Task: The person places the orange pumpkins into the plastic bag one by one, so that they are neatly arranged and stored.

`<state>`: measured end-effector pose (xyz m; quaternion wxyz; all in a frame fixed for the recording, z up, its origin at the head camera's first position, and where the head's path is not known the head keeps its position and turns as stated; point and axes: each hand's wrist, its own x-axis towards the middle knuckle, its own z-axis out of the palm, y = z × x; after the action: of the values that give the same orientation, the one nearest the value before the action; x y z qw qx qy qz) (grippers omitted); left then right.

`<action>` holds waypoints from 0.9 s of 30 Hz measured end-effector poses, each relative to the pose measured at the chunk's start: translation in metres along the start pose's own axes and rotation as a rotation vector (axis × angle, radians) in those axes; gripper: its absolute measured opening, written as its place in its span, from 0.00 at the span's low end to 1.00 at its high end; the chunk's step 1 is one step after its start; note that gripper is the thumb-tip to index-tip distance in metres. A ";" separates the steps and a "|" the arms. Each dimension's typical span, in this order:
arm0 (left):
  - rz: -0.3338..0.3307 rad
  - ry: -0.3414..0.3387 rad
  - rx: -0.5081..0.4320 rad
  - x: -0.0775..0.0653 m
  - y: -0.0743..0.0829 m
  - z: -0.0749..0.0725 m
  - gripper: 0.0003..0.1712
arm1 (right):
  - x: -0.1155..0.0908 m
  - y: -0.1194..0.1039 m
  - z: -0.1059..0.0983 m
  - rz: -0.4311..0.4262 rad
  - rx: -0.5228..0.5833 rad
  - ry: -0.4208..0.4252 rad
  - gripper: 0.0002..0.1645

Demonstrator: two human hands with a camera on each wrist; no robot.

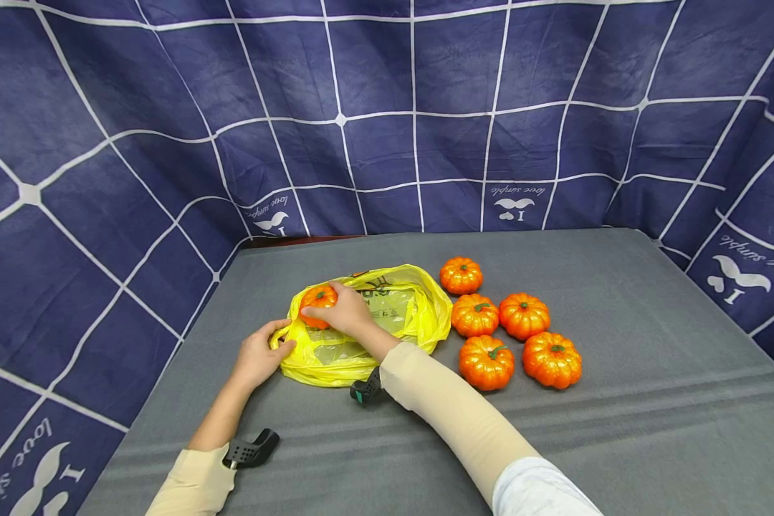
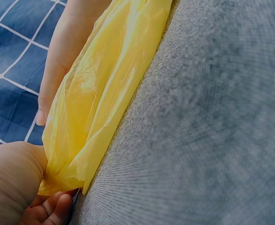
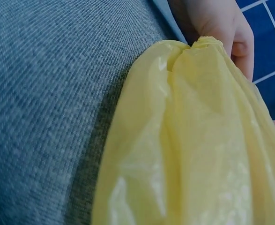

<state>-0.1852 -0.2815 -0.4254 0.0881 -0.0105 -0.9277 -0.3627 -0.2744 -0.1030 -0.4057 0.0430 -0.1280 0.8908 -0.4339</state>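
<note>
A yellow plastic bag (image 1: 432, 312) lies spread on the table with its mouth facing up. At its left edge my left hand (image 1: 258, 356) pinches the rim between thumb and fingers; the left wrist view shows the film (image 2: 88, 108) bunched at that grip. My right hand (image 1: 345, 312) reaches over the bag and holds a small orange pumpkin (image 1: 318, 295) inside its left end, thumb in front and fingers behind. In the right wrist view the bag's side (image 3: 193, 140) covers most of the right hand and hides the pumpkin.
Several more orange pumpkins with green stems, among them a front one (image 1: 486, 363) and a rear one (image 1: 461, 276), stand just right of the bag. Grey cloth (image 1: 651, 344) covers the table. A navy curtain with white grid lines (image 1: 374, 79) hangs behind and at both sides.
</note>
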 end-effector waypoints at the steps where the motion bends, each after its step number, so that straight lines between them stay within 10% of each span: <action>1: 0.000 -0.001 0.002 0.000 0.000 0.000 0.26 | 0.000 0.000 0.000 0.000 0.003 -0.004 0.53; 12: -0.015 -0.013 -0.003 0.001 -0.002 0.000 0.26 | 0.000 -0.006 -0.016 -0.034 0.076 -0.038 0.53; 27: -0.015 -0.004 -0.005 0.000 -0.001 0.001 0.26 | 0.014 0.007 -0.088 -0.130 0.285 -0.140 0.37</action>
<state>-0.1850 -0.2815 -0.4269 0.0835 -0.0045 -0.9270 -0.3655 -0.3057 -0.0356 -0.3558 0.0944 -0.2080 0.8050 -0.5476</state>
